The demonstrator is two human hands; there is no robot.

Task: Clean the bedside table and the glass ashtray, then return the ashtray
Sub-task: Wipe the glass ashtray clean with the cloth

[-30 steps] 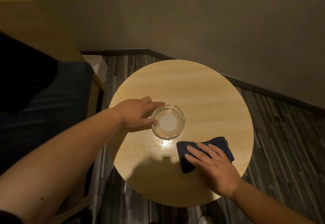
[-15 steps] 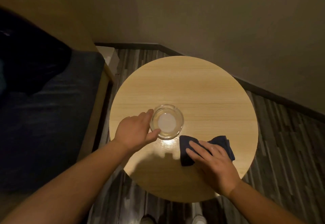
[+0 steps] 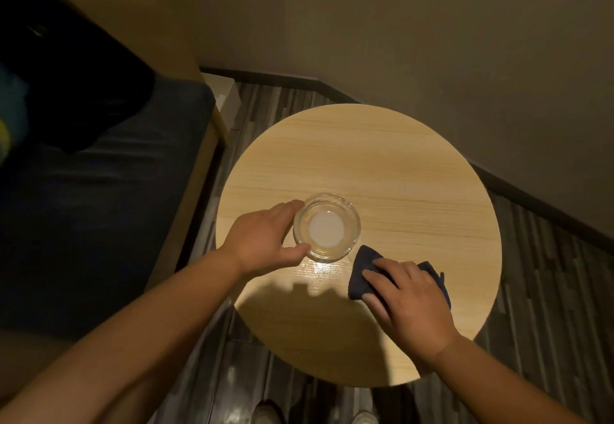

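Bench: round, pale wood-grain bench (image 3: 382,164) fills the centre and right of the frame, seen from above; a bright glare spot lies on its surface just below the ashtray.
Ashtray: clear glass ashtray (image 3: 327,226) sits upright on the bench, left of the bench's centre, with a whitish disc at its bottom.
Left hand: left hand (image 3: 262,239) comes in from the lower left; thumb and forefinger curve around the ashtray's left rim and touch it, a loose pinch on the glass.
Cloth: dark blue cloth (image 3: 362,274) lies flat on the bench, just below and to the right of the ashtray, close to it but apart.
Right hand: right hand (image 3: 410,304) comes in from the lower right and presses flat on the cloth, fingers spread and extended, not clenched.
Sofa: dark blue cushioned sofa (image 3: 99,207) with a wooden edge occupies the left of the frame, beside the bench.
Floor: striped grey plank floor (image 3: 548,274) shows around the bench; pale shoe tips (image 3: 265,413) sit at the bottom edge.
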